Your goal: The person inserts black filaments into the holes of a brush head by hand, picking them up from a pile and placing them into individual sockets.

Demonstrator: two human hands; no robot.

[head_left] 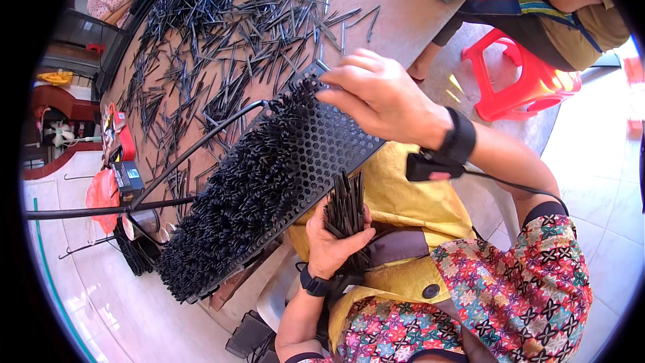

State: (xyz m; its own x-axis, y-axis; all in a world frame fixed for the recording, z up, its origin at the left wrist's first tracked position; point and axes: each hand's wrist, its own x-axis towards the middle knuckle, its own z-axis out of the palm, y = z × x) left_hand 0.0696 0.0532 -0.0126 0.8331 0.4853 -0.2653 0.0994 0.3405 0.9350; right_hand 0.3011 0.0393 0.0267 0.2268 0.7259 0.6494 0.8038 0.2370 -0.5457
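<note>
Black strips (232, 208) fill the perforated tray (349, 151) toward eight o'clock; toward two, holes (321, 141) are bare. Left grip (328, 249) clamps a strip bundle (345, 208); right grip (386, 97), I can't tell.

Not gonna lie, the left forearm (300, 319) is angling up close to the body, and the left hand (327, 249) is curling into a half-fist, thumb crossing inward. Meanwhile the right forearm (507, 158) is stretching further out front and the right hand (379, 97) is bending at the knuckles, fingers pointing left, too blurry to tell how tightly they're pinching.
</note>
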